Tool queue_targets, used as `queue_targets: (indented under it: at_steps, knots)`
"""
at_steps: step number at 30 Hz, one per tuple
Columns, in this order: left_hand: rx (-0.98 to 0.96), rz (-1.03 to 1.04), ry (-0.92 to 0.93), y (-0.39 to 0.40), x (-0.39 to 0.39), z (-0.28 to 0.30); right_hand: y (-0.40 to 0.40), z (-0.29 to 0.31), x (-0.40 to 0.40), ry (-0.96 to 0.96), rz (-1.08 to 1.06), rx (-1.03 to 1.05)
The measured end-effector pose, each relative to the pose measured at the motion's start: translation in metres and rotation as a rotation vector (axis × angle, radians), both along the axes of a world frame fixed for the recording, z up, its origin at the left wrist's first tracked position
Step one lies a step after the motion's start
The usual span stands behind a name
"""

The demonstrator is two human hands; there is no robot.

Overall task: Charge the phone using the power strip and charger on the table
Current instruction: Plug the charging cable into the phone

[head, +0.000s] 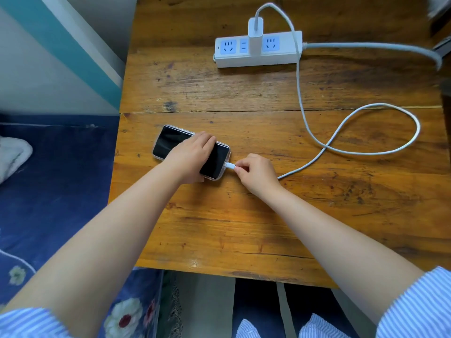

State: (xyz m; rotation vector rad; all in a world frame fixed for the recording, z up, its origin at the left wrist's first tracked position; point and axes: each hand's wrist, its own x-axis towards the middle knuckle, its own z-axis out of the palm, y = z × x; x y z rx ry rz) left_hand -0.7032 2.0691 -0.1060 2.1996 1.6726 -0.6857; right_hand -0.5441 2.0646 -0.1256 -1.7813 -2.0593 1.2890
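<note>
A black-screened phone in a clear case lies flat on the wooden table. My left hand presses across its middle and grips its edges. My right hand pinches the white cable plug, whose tip sits at the phone's right end port. The white cable loops to the right and runs up to a white charger plugged into the white power strip at the back of the table.
The strip's thick grey cord leaves to the right. A blue floral bedspread with a white cloth lies left of the table. A teal and white wall stands at the back left.
</note>
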Motion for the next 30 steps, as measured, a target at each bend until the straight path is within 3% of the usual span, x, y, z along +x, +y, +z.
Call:
queue_targets:
  at_steps: [23, 30]
  knots:
    - [0.084, 0.1, -0.044, -0.029, 0.017, 0.003, -0.026, -0.009, 0.017, 0.093, -0.038, 0.265]
    - [0.075, 0.107, -0.037, -0.04, 0.015, -0.002, -0.027, -0.015, 0.018, 0.047, 0.071, 0.27]
